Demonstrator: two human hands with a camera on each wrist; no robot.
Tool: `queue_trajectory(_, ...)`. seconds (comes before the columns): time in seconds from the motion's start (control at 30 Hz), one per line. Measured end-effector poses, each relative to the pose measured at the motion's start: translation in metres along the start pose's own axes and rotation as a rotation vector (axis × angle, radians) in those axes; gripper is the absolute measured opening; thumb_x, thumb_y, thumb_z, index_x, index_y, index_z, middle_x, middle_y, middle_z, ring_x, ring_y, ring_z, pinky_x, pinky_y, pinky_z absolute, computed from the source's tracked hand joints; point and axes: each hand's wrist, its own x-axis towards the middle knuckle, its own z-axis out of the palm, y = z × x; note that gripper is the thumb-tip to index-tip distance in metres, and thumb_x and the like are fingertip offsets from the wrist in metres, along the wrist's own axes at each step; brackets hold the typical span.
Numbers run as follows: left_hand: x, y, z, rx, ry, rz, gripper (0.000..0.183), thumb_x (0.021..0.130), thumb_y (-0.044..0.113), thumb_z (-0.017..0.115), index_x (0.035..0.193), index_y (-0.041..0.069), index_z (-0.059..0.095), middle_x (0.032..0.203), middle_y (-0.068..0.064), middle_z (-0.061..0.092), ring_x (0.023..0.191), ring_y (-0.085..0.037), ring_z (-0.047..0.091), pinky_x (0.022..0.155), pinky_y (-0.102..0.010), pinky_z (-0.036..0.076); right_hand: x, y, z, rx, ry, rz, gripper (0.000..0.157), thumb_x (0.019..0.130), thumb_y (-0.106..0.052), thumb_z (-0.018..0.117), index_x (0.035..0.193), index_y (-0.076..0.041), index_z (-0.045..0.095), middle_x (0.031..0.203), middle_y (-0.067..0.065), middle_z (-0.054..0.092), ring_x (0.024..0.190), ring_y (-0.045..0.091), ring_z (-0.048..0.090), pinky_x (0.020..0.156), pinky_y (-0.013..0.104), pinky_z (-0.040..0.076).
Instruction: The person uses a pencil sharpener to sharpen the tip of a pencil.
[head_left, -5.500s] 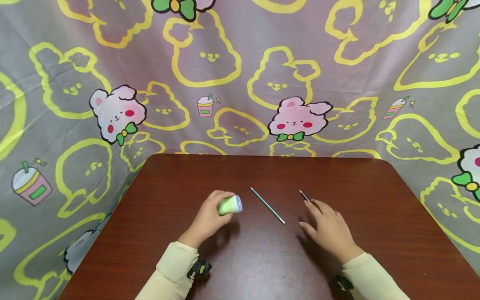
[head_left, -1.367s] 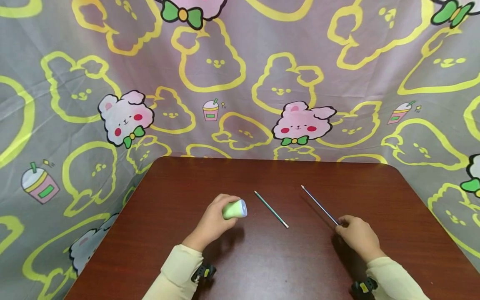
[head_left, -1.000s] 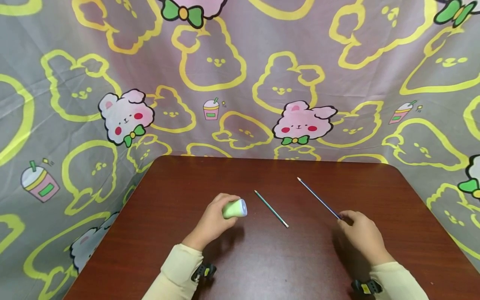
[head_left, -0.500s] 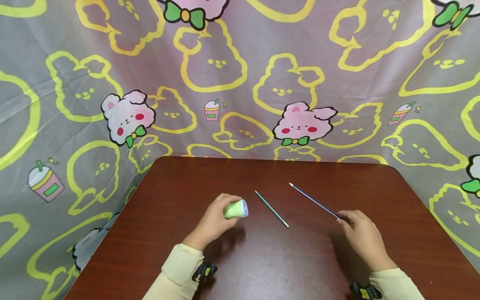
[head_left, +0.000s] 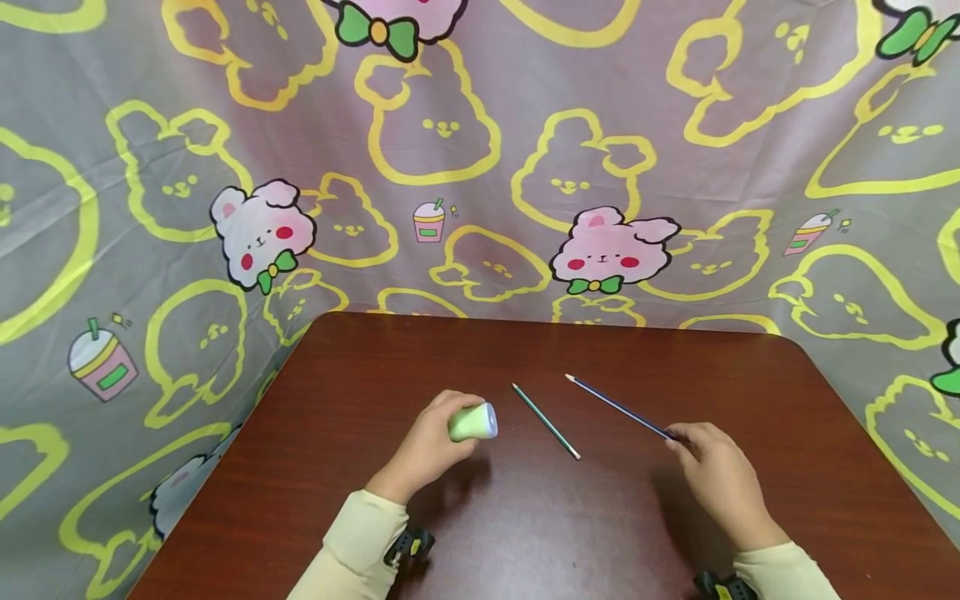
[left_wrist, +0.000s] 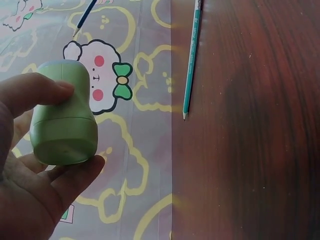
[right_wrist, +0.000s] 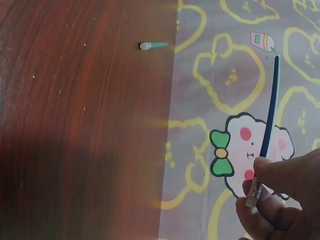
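In the head view, the left hand [head_left: 429, 440] grips a green gadget [head_left: 469, 422] above the brown table [head_left: 390, 358], fingers curled round it. The right hand [head_left: 720, 475] pinches a blue pencil [head_left: 618, 407]; a green pencil [head_left: 546, 421] lies on the table between the hands. The left wrist view shows fingers on opposite sides of the gadget, both pencils' tips beyond. In the right wrist view, thumb and fingers pinch the blue pencil near its blunt end.
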Motion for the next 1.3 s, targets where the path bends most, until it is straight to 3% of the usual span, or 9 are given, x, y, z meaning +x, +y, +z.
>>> queue_trajectory(0.17,0.0,-0.001,0.001,0.004,0.0,0.007,0.049,0.07,-0.004,0.076,0.116,0.008,0.065,0.11,-0.003,0.06,0.093,-0.017,0.056,0.078,-0.032,0.046,0.001,-0.003,0.001,-0.001,0.018,-0.048,0.017,0.08,0.0,0.073,0.096,-0.005,0.071,0.092,0.007,0.067,0.082,0.024,0.061,0.065,0.042,0.046)
queue_trajectory(0.8,0.007,0.005,0.001,0.011,-0.016,0.014,0.05,0.071,-0.004,0.077,0.118,0.009,0.065,0.112,-0.004,0.059,0.093,-0.018,0.056,0.078,-0.033,0.047,0.009,-0.021,-0.004,-0.034,0.089,-0.238,0.023,0.072,0.0,0.08,0.091,-0.011,0.073,0.087,-0.001,0.067,0.08,0.02,0.06,0.065,0.041,0.047)
queue_trajectory(1.03,0.007,0.006,0.001,0.016,-0.011,0.021,0.051,0.07,-0.005,0.077,0.117,0.008,0.065,0.111,-0.004,0.06,0.093,-0.018,0.056,0.079,-0.033,0.047,0.013,-0.025,0.001,-0.046,0.081,-0.338,0.023,0.07,-0.001,0.081,0.088,-0.012,0.073,0.085,-0.002,0.066,0.079,0.019,0.059,0.066,0.042,0.047)
queue_trajectory(1.3,0.008,0.009,0.001,0.018,-0.013,0.046,0.051,0.07,-0.005,0.078,0.117,0.008,0.066,0.111,-0.004,0.061,0.094,-0.018,0.057,0.08,-0.033,0.047,0.017,-0.03,0.007,-0.048,0.069,-0.388,0.022,0.07,-0.001,0.08,0.088,-0.011,0.072,0.085,-0.002,0.066,0.079,0.019,0.06,0.064,0.042,0.046)
